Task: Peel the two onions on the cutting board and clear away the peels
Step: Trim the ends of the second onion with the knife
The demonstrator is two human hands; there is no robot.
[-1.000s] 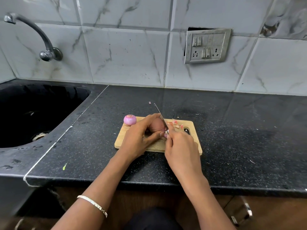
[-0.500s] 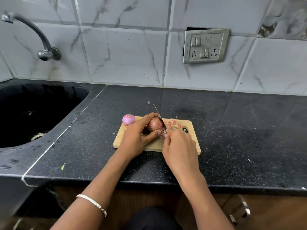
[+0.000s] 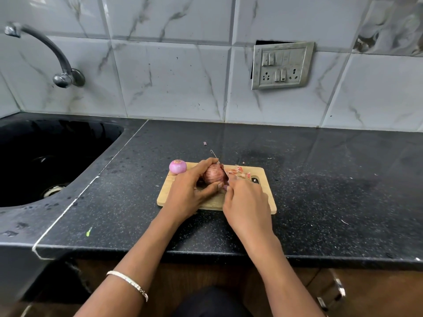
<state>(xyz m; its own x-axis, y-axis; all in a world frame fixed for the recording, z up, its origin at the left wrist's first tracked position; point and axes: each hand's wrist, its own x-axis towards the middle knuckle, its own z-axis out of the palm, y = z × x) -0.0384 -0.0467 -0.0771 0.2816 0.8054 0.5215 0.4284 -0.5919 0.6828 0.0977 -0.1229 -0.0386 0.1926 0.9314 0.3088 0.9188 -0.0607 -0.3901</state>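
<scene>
left grip (image 3: 190,191): onion (image 3: 214,176) | right grip (image 3: 247,197): knife (image 3: 213,153) | black counter (image 3: 320,191) | tiled wall (image 3: 171,83)

2 onions (image 3: 177,167) (image 3: 214,176), apparently 1 knife (image 3: 213,153)

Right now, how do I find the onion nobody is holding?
Find the wooden cutting board on the counter. On its far corner nearest the sink sits the loose onion. It is smooth, shiny pink; the duller onion is in the left hand.

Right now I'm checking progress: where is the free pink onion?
Head view: pink onion sits on the cutting board's far-left corner, beside the left hand.
</scene>
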